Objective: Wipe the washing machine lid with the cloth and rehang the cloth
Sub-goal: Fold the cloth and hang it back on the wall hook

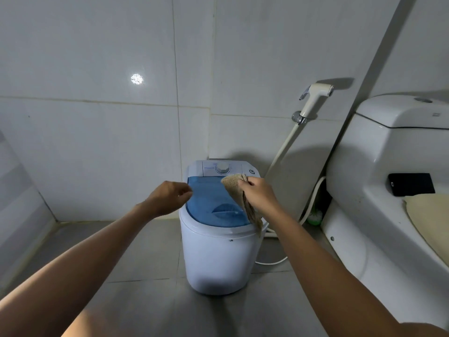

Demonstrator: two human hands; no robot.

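Note:
A small white washing machine stands on the grey floor in the wall corner. Its blue see-through lid lies shut, with a white control panel and dial behind it. My right hand hovers over the lid's right side, shut on a beige knitted cloth. The cloth bunches above my fingers and hangs down past the machine's right rim. My left hand floats at the lid's left edge, fingers loosely curled with nothing in them.
A white toilet fills the right side, with a black phone on it and a cream seat cover. A bidet sprayer hangs on the wall, its hose running down beside the machine. White tiled walls close in behind and left.

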